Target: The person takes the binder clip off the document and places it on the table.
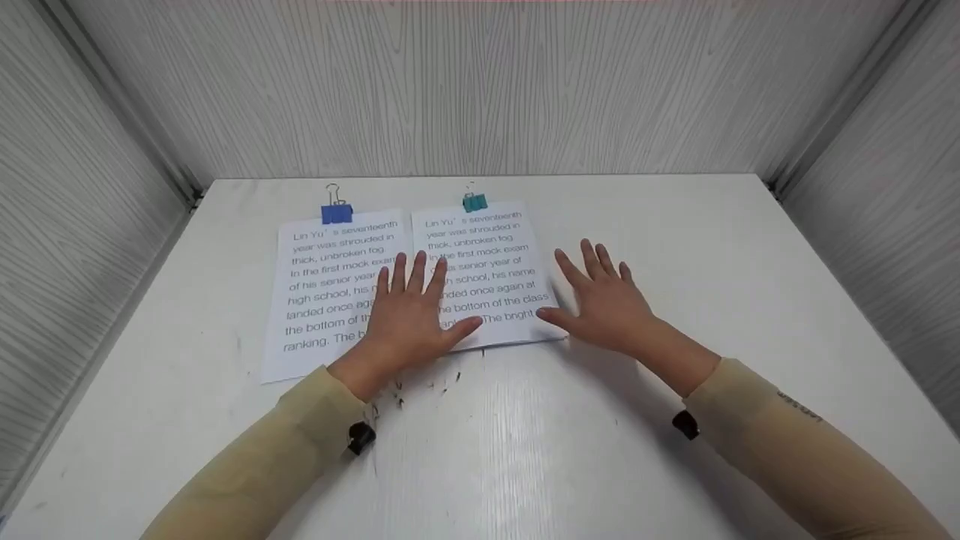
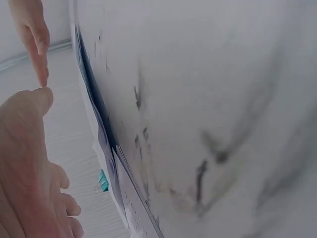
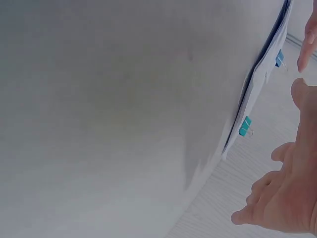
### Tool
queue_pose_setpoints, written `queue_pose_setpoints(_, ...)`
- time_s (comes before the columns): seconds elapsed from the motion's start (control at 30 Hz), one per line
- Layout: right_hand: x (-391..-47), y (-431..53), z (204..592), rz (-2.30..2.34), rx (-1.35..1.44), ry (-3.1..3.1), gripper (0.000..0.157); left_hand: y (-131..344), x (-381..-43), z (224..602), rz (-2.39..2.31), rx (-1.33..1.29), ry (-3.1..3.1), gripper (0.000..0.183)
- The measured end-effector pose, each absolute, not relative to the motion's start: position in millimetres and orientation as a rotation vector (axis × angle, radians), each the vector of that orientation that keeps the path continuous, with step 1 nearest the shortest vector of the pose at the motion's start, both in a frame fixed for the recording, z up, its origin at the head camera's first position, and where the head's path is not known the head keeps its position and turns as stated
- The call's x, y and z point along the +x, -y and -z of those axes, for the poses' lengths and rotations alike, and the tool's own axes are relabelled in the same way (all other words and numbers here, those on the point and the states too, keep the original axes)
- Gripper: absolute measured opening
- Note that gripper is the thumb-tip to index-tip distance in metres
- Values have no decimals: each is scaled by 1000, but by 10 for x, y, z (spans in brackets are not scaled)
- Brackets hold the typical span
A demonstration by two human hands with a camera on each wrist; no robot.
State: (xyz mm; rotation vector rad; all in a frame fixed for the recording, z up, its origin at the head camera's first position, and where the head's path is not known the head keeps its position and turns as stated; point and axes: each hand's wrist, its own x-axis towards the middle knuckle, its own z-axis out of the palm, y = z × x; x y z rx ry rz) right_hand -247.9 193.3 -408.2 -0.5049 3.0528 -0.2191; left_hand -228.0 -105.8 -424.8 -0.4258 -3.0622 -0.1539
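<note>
Splayed left hand (image 1: 405,319) partly hides blue-clipped pages (image 1: 326,289), teal-clipped pages (image 1: 491,277).

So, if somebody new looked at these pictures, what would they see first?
Probably the left hand, fingers spread over the left paper and right paper, and the right hand, spread near the right paper's lower right edge. Next, the bright clips: a blue clip at the left paper's top, a teal clip at the right paper's top.
</note>
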Motion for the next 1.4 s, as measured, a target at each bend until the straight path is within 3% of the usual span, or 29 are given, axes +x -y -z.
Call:
queue_pose_setpoints(0.63, -2838, -1533, 4217, 167, -586, -2930, 94, 1171, -2480, 4304, 155, -459, 3153, 104)
queue_pose_setpoints(0.97, -2842, -1468, 4265, 141, -565, -2822, 85, 1165, -2479, 4329, 181, -465, 3252, 100)
queue_pose_setpoints(1.4, -2822, -1484, 4267, 216, -546, -2785, 85, 1152, -2468, 4261, 189, -498, 3255, 97)
